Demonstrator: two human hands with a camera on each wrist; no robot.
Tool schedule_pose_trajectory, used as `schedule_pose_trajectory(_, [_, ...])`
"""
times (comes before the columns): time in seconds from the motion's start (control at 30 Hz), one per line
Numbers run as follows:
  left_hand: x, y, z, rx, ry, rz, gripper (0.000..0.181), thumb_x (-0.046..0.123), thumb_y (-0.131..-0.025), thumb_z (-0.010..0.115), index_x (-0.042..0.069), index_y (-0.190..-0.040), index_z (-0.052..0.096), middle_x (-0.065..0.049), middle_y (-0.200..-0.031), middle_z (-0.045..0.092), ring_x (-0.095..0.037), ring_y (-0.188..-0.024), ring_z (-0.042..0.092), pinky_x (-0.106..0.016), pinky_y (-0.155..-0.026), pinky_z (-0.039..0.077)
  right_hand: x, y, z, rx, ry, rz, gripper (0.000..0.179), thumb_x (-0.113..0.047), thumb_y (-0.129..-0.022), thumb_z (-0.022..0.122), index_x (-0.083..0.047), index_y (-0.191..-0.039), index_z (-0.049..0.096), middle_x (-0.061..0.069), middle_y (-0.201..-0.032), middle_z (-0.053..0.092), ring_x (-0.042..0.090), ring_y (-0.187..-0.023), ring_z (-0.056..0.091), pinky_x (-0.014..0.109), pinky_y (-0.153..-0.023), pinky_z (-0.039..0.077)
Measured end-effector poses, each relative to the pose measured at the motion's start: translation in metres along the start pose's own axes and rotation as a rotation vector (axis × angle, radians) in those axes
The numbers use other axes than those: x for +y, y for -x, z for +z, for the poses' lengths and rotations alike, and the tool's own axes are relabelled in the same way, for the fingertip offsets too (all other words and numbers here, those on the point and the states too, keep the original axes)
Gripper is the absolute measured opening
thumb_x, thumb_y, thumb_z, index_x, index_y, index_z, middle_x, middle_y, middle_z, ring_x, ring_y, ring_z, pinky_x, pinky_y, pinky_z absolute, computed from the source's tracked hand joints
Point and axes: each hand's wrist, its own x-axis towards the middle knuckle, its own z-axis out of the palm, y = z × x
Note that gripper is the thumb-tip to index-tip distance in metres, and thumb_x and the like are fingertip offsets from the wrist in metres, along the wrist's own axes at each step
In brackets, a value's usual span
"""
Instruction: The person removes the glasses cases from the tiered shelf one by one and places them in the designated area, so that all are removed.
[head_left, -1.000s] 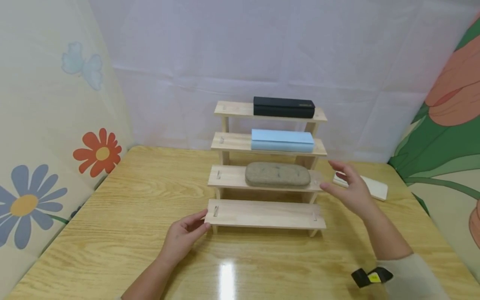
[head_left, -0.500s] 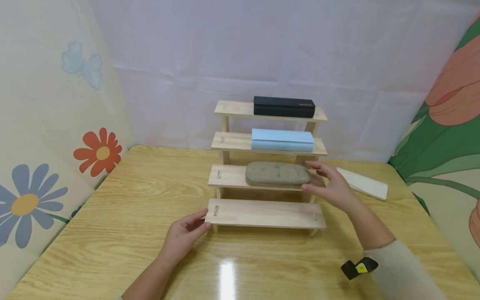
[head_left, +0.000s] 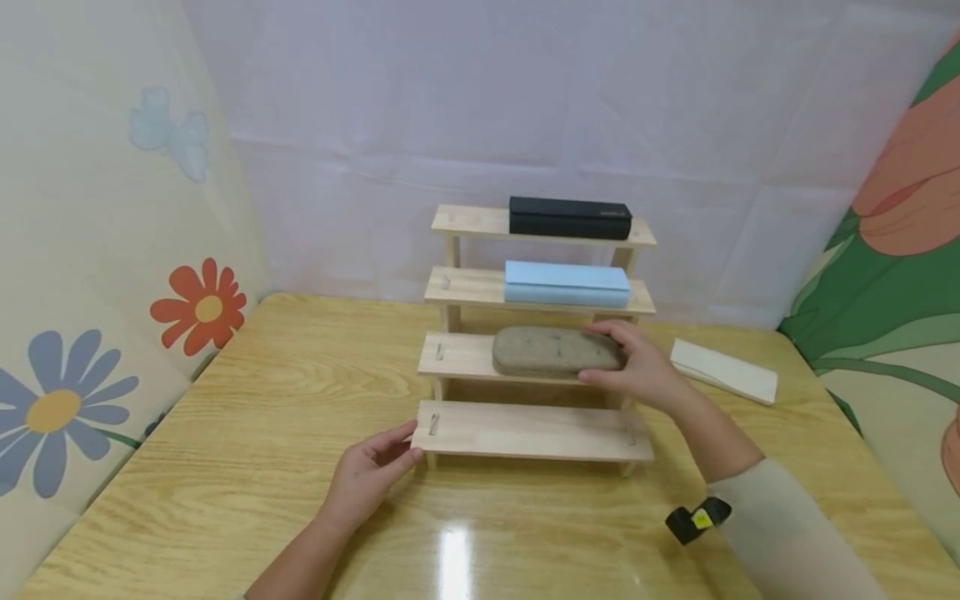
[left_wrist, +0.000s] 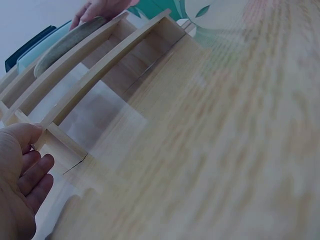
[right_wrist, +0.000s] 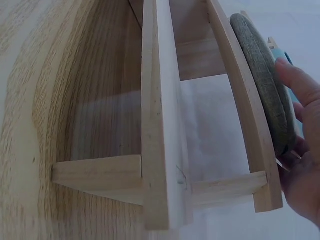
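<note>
A stepped wooden display stand [head_left: 525, 429] carries a glasses case on each of its upper tiers. Black is the case [head_left: 570, 218] on top, and a light blue case [head_left: 566, 284] sits one step below it. On the tier under that lies a grey-brown, rounded glasses case [head_left: 543, 350]. My right hand [head_left: 637, 367] grips this one by its right end, thumb in front and fingers behind. With thumb and fingers, my left hand [head_left: 371, 471] pinches the left end of the lowest tier; its thumb [left_wrist: 25, 134] shows at the board's corner in the left wrist view.
A flat white case [head_left: 723, 371] lies on the wood-grain table [head_left: 337, 358] to the right of the stand. White cloth [head_left: 337, 167] hangs behind, and panels printed with flowers stand on both sides.
My right hand has moved left from beside the stand onto the right end of the grey-brown glasses case and taken hold of it. The left hand has stayed at the lowest tier.
</note>
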Motion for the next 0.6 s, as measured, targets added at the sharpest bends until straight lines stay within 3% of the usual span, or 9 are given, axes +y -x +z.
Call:
schedule_pose_trajectory(0.3, [-0.001,0.0,0.0,0.006,0.013,0.002,0.04,0.005,-0.087,0.072,-0.002,-0.125,0.063,-0.022,-0.124,0.065,0.003,-0.089,0.065,-0.014,-0.079,0.056,-0.003,-0.008,0.006,-0.037,0.014,0.01,0.069,-0.028,-0.08,0.082,-0.011,-0.139,0.052,0.018,-0.146,0.045,0.038,-0.128,0.045,0.057,-0.107,0.039])
schedule_pose_trajectory(0.6, [-0.001,0.0,0.0,0.004,0.022,0.001,0.04,0.005,-0.087,0.072,-0.003,-0.126,0.062,-0.023,-0.125,0.065,0.003,-0.089,0.065,-0.014,-0.079,0.056,-0.006,-0.012,0.01,-0.033,0.055,-0.058,0.069,-0.023,-0.077,0.085,-0.009,-0.137,0.055,0.015,-0.133,0.055,0.031,-0.113,0.053,0.044,-0.093,0.045])
